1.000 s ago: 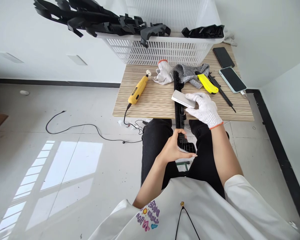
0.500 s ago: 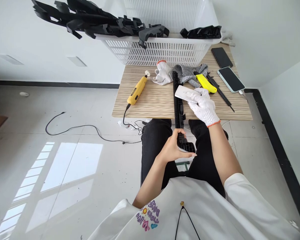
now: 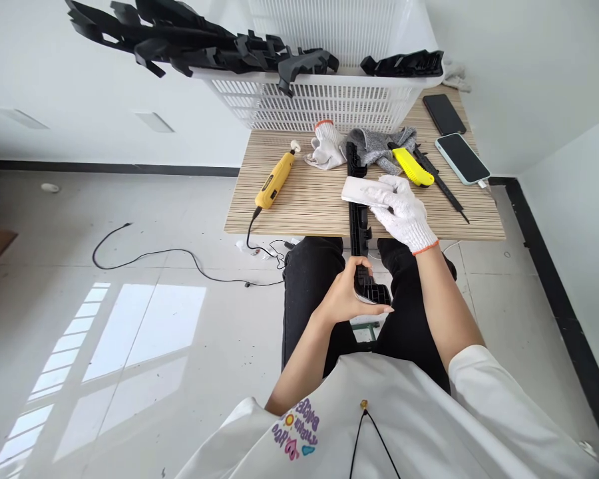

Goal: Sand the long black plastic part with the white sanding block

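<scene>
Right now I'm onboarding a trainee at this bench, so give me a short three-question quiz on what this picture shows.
1. True or false: the right hand wears a white glove.
2. What does the left hand grip? A) a hammer B) the near end of the long black part C) a mug
3. Fill in: the right hand holds a ___ block on the long black part.
Key: 1 true; 2 B; 3 white.
</scene>
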Tool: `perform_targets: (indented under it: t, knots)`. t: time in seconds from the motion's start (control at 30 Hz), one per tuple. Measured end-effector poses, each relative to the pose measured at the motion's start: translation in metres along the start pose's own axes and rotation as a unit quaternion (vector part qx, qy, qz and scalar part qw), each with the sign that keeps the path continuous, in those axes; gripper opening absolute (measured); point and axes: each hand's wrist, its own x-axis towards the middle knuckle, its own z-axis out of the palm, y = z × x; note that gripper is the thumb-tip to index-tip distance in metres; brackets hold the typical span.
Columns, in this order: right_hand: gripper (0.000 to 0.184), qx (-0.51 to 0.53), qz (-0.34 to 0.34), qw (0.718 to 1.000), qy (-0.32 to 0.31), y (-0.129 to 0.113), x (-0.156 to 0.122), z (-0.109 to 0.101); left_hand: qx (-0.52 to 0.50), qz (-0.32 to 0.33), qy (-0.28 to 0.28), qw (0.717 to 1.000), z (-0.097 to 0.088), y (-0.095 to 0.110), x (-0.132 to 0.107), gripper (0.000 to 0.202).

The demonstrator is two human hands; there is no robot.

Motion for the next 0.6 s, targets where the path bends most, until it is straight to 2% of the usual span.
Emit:
perform_targets:
  t: [0.1,0.2,0.3,0.37,0.47,0.53,0.6]
  knots:
    - [0.041,0.005,0.011,1.000,0.010,-0.004,0.001,-0.002,0.003,-0.003,-0.002,1.000,0.000,0.001,0.000,0.079]
    - [0.041,0.088,0.078,0.992,0.040,-0.008,0.002,-0.006,0.008,-0.010,-0.002,1.000,-0.001,0.002,0.000,0.079]
    - [0.047,0.252,0.160,0.954,0.013,-0.008,0.006,-0.009,0.009,-0.007,-0.001,1.000,-0.001,0.002,0.000,0.078]
    - [0.054,0.314,0.195,0.929,-0.017,-0.006,0.012,-0.008,0.009,-0.006,-0.001,1.000,-0.001,0.001,0.000,0.078]
    - [0.059,0.315,0.231,0.921,0.001,-0.003,0.023,-0.002,0.007,-0.006,-0.002,1.000,-0.001,0.002,0.000,0.079]
    - [0.052,0.299,0.242,0.923,0.033,-0.002,0.030,0.002,0.003,-0.004,-0.003,1.000,-0.001,0.002,0.000,0.079]
    - [0.042,0.295,0.239,0.925,0.024,-0.003,0.034,0.004,0.001,-0.002,-0.003,1.000,-0.001,0.002,0.000,0.079]
